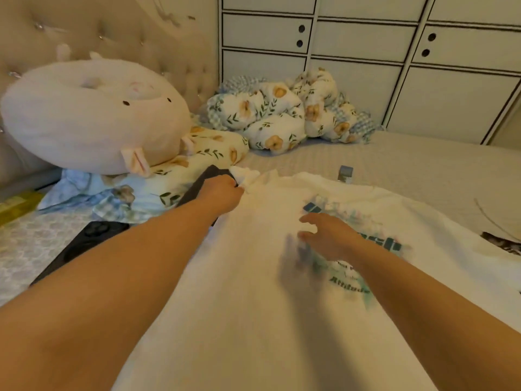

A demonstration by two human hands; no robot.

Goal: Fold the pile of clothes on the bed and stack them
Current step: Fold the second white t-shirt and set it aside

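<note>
Two hands, soft white printed T-shirt (pixel 253 277)

Bed (pixel 408 162): white T-shirt (pixel 239 277), floral quilt (pixel 282 117), plush pillow (pixel 93 114).

Two bare forearms reach forward from the bottom corners of the view, both sleeveless as far as can be seen. The left arm stretches diagonally up toward the centre, nearly straight, and the left hand (pixel 224 191) is closed in a fist, knuckles up, its fingers pinching a bunched edge of white cloth. The right arm comes in from the lower right. The right hand (pixel 328 235) hovers palm down with its fingers spread and slightly bent, holding nothing. The hands are apart, the left farther forward.
</note>
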